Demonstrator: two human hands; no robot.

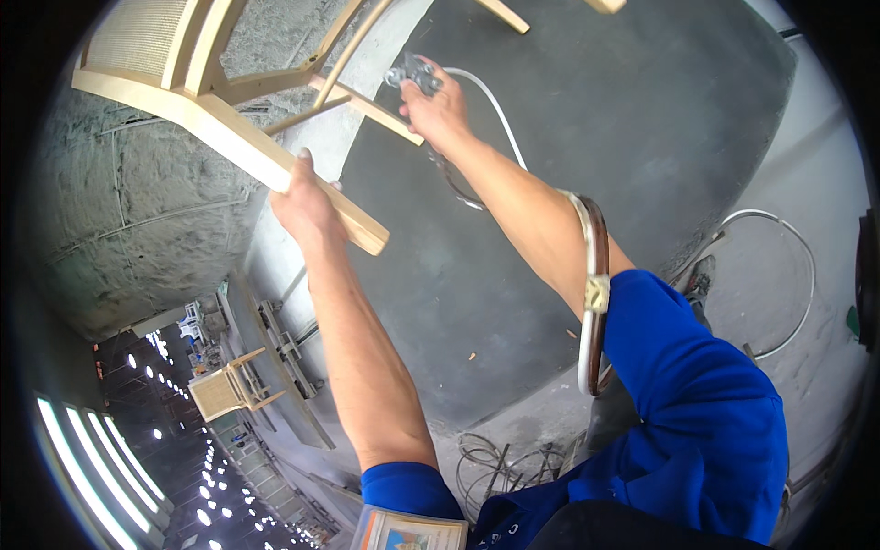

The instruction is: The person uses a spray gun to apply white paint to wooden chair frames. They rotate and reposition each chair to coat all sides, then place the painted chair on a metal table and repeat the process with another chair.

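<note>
in lh fingers [303,176], chair leg [246,149]

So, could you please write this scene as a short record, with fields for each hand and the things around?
Left hand: grips a leg of the chair
Right hand: holds a metal tool, perhaps a spray gun
Chair: pale wood, woven panel
White hose: curves beside the right hand
Brown and white hose: crosses over the right arm
Background: second chair, lower left

The chair frame [236,140] looks smooth wood, the hand tool [414,71] shiny metal, the sleeve [701,367] matt cloth.
</note>
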